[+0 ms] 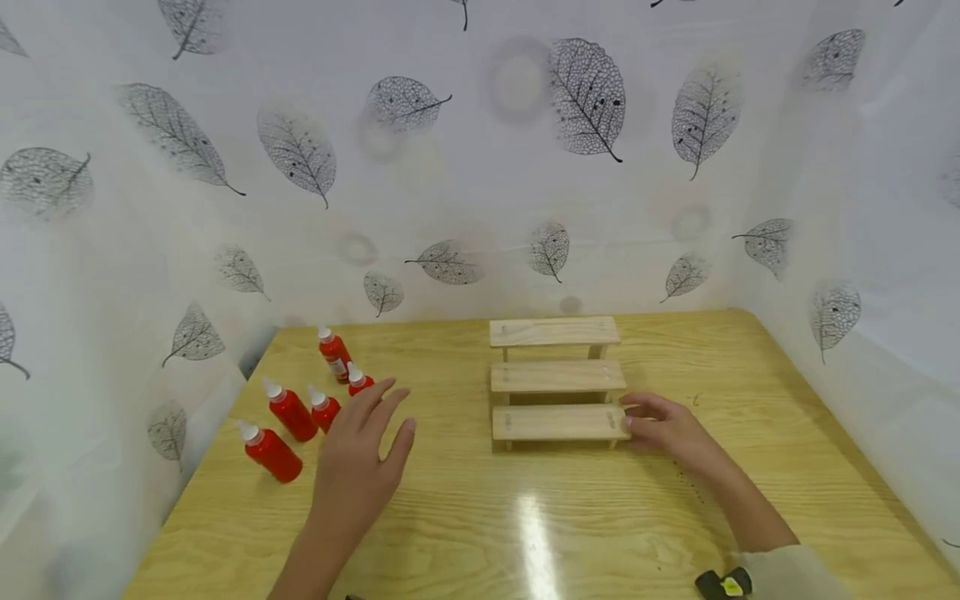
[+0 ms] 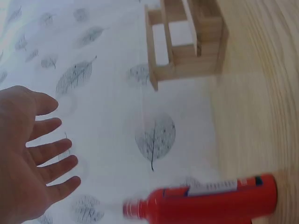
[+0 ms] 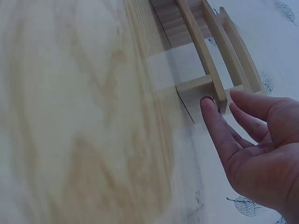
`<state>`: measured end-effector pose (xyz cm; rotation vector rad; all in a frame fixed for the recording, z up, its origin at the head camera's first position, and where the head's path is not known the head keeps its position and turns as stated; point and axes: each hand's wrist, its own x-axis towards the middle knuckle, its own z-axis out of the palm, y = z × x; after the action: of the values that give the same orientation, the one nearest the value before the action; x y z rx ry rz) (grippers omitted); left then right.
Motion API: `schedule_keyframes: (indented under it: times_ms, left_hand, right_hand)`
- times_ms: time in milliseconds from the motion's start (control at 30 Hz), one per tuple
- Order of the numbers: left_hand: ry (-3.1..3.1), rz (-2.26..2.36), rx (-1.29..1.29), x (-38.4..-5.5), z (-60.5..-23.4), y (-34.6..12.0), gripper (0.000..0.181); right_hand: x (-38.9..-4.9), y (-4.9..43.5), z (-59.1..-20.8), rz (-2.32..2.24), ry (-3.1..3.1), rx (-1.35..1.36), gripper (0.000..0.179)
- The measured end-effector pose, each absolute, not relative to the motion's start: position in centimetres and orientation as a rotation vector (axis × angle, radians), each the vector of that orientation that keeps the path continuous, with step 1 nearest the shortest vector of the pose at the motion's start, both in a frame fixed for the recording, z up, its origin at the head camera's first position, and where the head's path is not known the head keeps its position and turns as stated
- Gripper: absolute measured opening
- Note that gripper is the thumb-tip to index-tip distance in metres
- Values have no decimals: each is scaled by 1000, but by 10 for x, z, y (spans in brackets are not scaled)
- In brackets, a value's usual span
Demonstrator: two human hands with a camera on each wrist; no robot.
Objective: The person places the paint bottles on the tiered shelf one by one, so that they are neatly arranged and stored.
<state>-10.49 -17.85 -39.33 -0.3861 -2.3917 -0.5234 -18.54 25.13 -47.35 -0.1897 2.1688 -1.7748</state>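
A three-tier wooden step stand (image 1: 558, 377) stands toward the back of the table, right of centre. My right hand (image 1: 663, 429) is at the right end of its lowest step, pinching the board's end between thumb and fingers; the right wrist view has the thumb (image 3: 214, 116) against this end. To the left, my left hand (image 1: 360, 454) is raised with fingers spread and holds nothing. Beyond it stand several red squeeze bottles (image 1: 273, 454) with white pointed caps; the hand partly hides two. One labelled red bottle (image 2: 215, 203) lies across the lower left wrist view.
A white curtain (image 1: 465, 183) printed with dark leaves surrounds the wooden table (image 1: 450, 533) at the back and sides. A small black item with a yellow mark (image 1: 723, 583) sits by the right sleeve (image 1: 795, 575).
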Motion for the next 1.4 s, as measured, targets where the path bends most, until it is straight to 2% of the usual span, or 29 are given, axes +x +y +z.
schedule_keyframes:
  times_ms: [233,567,833,1400]
  left_hand:
    - [-2358,-803,-185,-94,-397,-201,42]
    - [-2496,-1244,245,-80,-403,-218,53]
    - [-2520,-1404,385,-78,-417,-223,48]
    - [-2714,-1638,508,-89,-430,-238,66]
  right_hand:
    - [-184,249,-479,-1814,2116,-195,56]
    - [-184,246,-484,-1865,2071,-141,57]
    - [-184,247,-485,-1860,2075,-130,58]
    - [-183,248,-488,-1891,2046,-141,59]
